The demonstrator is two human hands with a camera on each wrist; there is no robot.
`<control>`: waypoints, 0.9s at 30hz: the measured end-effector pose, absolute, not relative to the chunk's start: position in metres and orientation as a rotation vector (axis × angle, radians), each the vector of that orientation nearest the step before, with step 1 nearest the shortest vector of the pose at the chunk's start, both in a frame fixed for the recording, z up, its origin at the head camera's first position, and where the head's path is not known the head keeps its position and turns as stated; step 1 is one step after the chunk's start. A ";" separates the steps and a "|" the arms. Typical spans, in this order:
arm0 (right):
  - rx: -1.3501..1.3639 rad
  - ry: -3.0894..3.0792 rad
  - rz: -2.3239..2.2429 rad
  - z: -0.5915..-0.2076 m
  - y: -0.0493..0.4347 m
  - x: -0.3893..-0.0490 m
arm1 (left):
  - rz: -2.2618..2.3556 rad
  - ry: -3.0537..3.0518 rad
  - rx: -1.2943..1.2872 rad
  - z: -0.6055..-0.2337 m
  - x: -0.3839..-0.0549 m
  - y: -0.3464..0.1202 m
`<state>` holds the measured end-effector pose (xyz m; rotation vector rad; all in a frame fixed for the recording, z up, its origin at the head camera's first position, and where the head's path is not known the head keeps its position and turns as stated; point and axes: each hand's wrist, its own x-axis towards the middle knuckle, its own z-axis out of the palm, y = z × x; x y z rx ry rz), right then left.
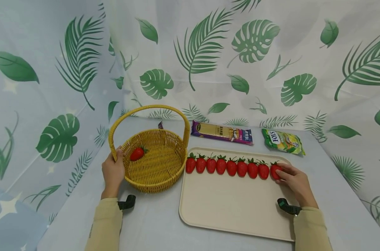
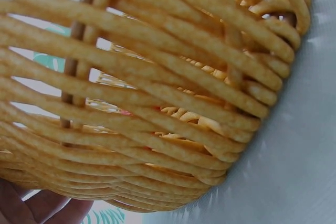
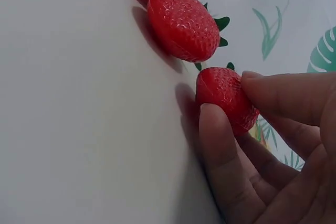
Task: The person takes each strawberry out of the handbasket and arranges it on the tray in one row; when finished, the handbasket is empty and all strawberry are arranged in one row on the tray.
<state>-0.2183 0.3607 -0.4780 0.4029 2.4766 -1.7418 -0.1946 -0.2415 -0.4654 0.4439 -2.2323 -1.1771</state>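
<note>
My left hand (image 1: 112, 171) holds the left side of a yellow wicker basket (image 1: 159, 167), at the foot of its tall arched handle. One strawberry (image 1: 136, 154) lies inside, towards the left wall. In the left wrist view the basket's woven side (image 2: 131, 77) fills most of the picture, with fingertips (image 2: 65, 211) at the lower left. On a cream tray (image 1: 227, 205), several strawberries (image 1: 231, 168) stand in a row along the far edge, leaves pointing away. My right hand (image 1: 298, 184) pinches the rightmost strawberry (image 3: 226, 98) between thumb and fingers, beside its neighbour (image 3: 184, 27).
Behind the tray lie a purple and gold pasta packet (image 1: 221, 133) and a green and yellow FOX'S bag (image 1: 284, 141). A leaf-printed curtain (image 1: 208, 62) closes off the back and sides of the pale table (image 1: 155, 223). A small dark object (image 1: 160, 125) shows behind the basket.
</note>
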 end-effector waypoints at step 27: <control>0.314 2.636 -1.661 -0.476 0.361 -0.215 | -1.178 -2.245 0.457 -0.464 -0.194 -0.241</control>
